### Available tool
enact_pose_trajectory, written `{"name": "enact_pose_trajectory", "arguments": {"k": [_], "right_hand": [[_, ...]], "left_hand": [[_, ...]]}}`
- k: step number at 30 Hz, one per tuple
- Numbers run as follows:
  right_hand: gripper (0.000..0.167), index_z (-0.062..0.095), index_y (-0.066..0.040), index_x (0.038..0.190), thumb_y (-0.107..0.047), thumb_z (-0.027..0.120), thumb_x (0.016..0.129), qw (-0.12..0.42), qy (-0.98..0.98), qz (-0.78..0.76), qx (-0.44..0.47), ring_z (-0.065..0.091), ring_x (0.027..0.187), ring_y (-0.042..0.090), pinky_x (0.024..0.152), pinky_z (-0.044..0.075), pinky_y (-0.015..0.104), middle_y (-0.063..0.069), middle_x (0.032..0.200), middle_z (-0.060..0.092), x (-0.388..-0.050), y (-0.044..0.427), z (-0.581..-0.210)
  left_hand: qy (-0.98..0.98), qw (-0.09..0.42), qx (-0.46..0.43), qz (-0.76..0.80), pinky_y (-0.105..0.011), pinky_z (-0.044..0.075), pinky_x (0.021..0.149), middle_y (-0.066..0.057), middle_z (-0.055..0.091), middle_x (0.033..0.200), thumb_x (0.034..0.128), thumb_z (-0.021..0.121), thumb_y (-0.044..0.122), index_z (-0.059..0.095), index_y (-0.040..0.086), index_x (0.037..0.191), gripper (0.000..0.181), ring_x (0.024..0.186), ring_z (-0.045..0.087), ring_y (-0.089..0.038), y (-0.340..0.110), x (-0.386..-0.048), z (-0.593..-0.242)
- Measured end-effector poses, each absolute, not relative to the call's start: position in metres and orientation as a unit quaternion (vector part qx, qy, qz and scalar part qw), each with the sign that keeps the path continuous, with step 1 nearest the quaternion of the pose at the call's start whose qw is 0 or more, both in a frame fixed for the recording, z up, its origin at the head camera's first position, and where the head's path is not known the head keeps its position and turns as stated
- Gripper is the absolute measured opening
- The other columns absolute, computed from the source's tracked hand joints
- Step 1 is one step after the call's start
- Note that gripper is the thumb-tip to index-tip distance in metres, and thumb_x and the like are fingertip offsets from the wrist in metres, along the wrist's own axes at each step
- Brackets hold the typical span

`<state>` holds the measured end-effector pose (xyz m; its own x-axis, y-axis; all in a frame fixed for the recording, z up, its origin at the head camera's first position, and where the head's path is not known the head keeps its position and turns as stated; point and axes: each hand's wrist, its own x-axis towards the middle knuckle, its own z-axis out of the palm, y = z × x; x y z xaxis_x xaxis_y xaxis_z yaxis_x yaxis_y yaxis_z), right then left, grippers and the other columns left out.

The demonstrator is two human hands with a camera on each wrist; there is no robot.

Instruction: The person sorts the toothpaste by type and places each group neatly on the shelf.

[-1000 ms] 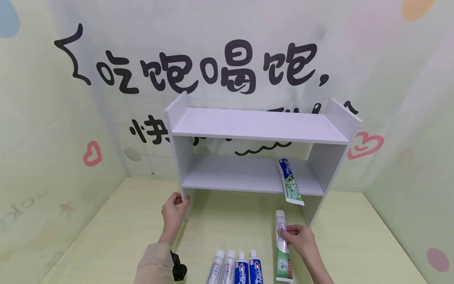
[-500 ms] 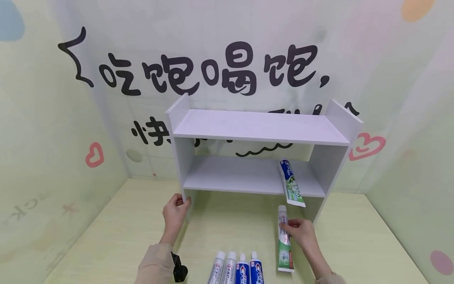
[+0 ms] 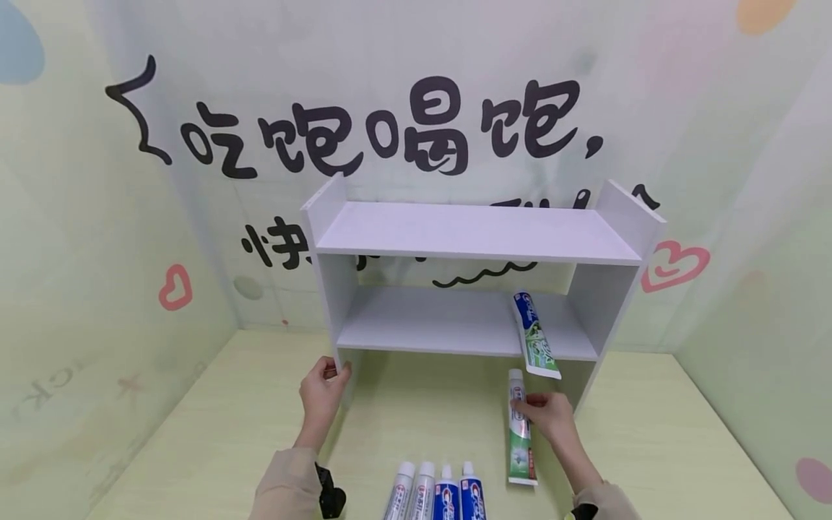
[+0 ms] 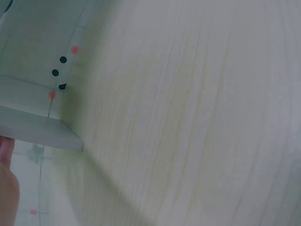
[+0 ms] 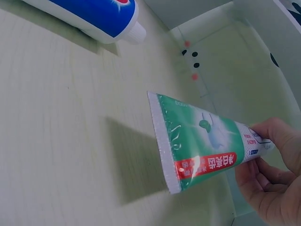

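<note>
In the head view my right hand pinches a white and green toothpaste tube between thumb and fingers. Its cap end points toward the shelf, and the right wrist view shows its flat crimped end over the table with a shadow below. My left hand grips the lower front edge of the left side panel of a white two-tier shelf. A blue and green toothpaste tube lies on the middle board, its crimped end sticking out past the front edge.
Two silver-white toothpaste tubes and two blue toothpaste tubes lie side by side at the near edge of the head view. The shelf stands on a pale wood table, with printed walls at the back and both sides.
My right hand has carried the white and green tube a little forward, toward the shelf's lower opening. The left hand has kept its grip on the side panel.
</note>
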<state>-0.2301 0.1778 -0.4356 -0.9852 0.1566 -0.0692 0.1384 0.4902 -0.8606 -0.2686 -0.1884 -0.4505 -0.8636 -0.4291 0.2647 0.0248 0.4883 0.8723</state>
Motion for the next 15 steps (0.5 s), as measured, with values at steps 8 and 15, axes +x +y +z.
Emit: {"name": "enact_pose_trajectory", "arguments": {"k": [8, 15], "right_hand": [[0.037, 0.063, 0.013, 0.093, -0.019, 0.07, 0.077, 0.024, -0.872, 0.484, -0.071, 0.058, 0.063, 0.015, 0.055, 0.047, 0.026, 0.021, 0.082, 0.066, -0.24, 0.178, -0.438], [0.032, 0.061, 0.012, 0.091, -0.015, 0.069, 0.076, 0.03, -0.867, 0.492, -0.072, 0.059, 0.063, 0.015, 0.055, 0.047, 0.026, 0.023, 0.084, 0.066, -0.249, 0.178, -0.44]], "left_hand": [[-0.831, 0.23, 0.123, -0.492, -0.018, 0.045, 0.059, -0.017, 0.068, 0.089, 0.0812, 0.064, 0.017, 0.061, 0.001, 0.086, 0.017, 0.079, 0.065, -0.022, -0.19, -0.267, -0.449], [-0.83, 0.224, 0.124, -0.495, -0.02, 0.045, 0.062, -0.016, 0.069, 0.089, 0.0812, 0.065, 0.017, 0.061, 0.003, 0.086, 0.016, 0.08, 0.064, -0.02, -0.189, -0.269, -0.452]]}}
